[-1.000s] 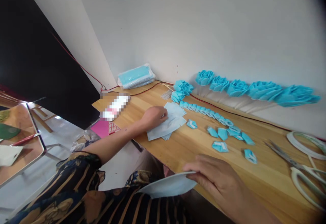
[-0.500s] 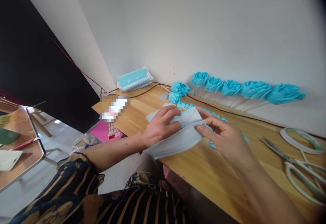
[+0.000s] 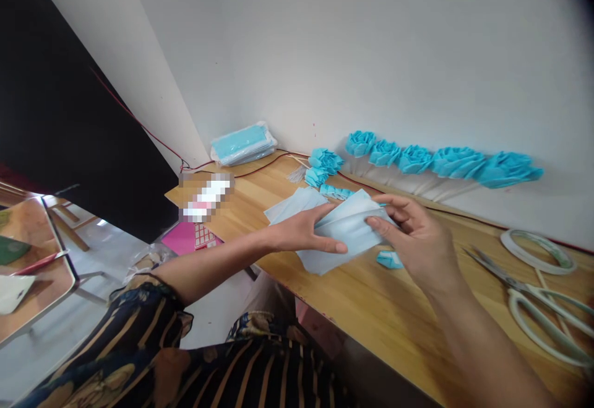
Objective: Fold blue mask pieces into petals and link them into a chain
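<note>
Pale blue, cloth-like sheets (image 3: 355, 231) are held between my two hands, tilted above the table. My left hand (image 3: 301, 231) grips their left side, one digit lying across the top and the other fingers partly hidden. At the right end, my right hand (image 3: 413, 234) pinches the sheets between thumb and fingers. More pale sheets (image 3: 294, 204) lie on the table just behind my left hand. Beyond the hands is a row of small folded blue pieces (image 3: 336, 192), partly covered. A single folded blue piece (image 3: 388, 260) rests under my right hand.
Blue fabric roses (image 3: 415, 159) on white stems lean along the wall; two more roses (image 3: 325, 163) lie nearby. Scissors (image 3: 520, 287) and a tape roll (image 3: 538, 252) are at the right. A plastic-wrapped stack of blue masks (image 3: 244, 143) sits at the back of the wooden table (image 3: 371, 315).
The sheet that hung down towards me has come up against the others. My left hand has shifted its hold, its digit now stretched across the sheets. The view has moved slightly.
</note>
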A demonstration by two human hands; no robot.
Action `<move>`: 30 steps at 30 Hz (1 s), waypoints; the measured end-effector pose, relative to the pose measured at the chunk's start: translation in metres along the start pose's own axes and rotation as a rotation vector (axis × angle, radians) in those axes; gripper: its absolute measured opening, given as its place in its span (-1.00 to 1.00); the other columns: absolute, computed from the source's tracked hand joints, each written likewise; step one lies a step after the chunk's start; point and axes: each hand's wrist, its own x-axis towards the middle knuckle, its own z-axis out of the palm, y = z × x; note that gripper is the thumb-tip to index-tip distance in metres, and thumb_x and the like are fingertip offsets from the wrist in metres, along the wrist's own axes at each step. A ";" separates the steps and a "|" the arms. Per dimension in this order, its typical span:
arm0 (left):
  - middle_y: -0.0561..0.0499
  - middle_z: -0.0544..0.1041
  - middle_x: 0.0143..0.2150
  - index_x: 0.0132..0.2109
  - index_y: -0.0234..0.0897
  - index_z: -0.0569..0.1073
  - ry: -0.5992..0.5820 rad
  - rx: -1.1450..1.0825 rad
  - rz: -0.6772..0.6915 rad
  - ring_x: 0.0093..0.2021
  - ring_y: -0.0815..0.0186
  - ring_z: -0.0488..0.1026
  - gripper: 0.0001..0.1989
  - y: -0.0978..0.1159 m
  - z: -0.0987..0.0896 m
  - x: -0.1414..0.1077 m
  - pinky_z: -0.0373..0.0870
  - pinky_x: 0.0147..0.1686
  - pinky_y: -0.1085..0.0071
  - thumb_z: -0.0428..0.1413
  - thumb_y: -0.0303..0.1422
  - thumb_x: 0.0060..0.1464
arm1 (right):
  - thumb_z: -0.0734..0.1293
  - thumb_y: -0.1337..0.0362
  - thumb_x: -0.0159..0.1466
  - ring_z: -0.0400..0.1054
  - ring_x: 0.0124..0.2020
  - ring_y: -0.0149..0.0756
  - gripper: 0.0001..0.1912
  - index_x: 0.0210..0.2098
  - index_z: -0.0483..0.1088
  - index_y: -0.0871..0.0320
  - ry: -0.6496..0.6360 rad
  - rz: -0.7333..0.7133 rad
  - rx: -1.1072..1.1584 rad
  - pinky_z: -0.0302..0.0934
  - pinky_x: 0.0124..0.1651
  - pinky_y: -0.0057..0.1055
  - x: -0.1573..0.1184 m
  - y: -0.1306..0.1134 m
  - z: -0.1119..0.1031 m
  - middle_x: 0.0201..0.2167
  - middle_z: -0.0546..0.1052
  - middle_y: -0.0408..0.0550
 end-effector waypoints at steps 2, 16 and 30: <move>-0.12 0.51 0.04 0.20 -0.29 0.37 0.010 0.021 -0.088 0.01 0.12 0.43 -0.28 -0.006 0.006 0.003 0.38 -0.07 0.30 0.26 -0.03 -0.04 | 0.52 0.07 0.04 0.44 -0.39 -0.30 -0.51 -0.04 0.49 0.02 0.047 0.010 -0.015 0.34 -0.37 -0.38 0.000 -0.001 0.000 -0.30 0.61 -0.10; 0.04 0.50 -0.34 -0.21 -0.36 0.51 0.151 -0.001 -0.164 -0.33 0.35 0.39 -0.66 -0.023 0.013 -0.003 0.30 -0.34 0.47 0.17 -0.13 0.05 | 0.41 -0.09 0.14 0.43 -0.36 -0.26 -0.55 -0.09 0.53 0.04 -0.037 0.068 -0.139 0.30 -0.36 -0.38 0.006 0.023 -0.021 -0.29 0.59 -0.11; -0.20 0.52 -0.13 -0.17 -0.36 0.51 0.345 0.927 -0.341 -0.13 0.13 0.41 -0.52 -0.061 -0.073 0.009 0.25 -0.20 0.31 0.06 0.02 0.14 | 0.43 -0.08 0.09 0.26 -0.60 -0.31 -0.65 -0.53 0.54 0.08 -0.355 0.152 -0.367 0.15 -0.57 -0.38 -0.021 0.027 -0.038 -0.63 0.42 -0.14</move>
